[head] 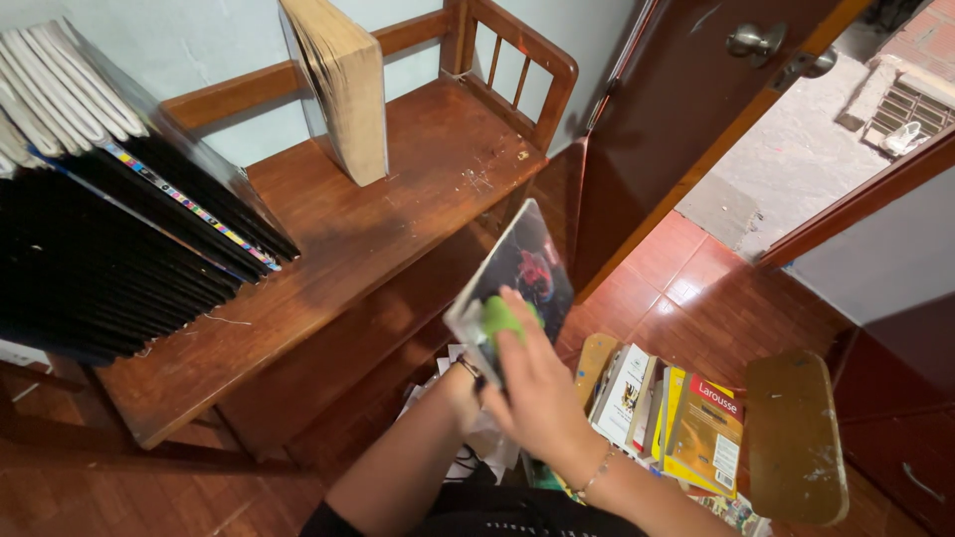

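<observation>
My left hand (464, 381) holds a thin dark book (527, 261) with a red picture on its glossy cover, tilted up over the lower shelf. My right hand (537, 393) presses a green cloth (500, 318) against the book's cover. The left hand is mostly hidden behind the right hand and the book. Both hands sit in front of a wooden shelf unit (388, 229).
A row of dark thin books (109, 229) leans at the left of the top shelf. A thick book (343, 85) stands upright further back. Several books (676, 418) stand on a wooden stool (796, 438) to my right. A brown door (686, 109) stands open over a red tiled floor.
</observation>
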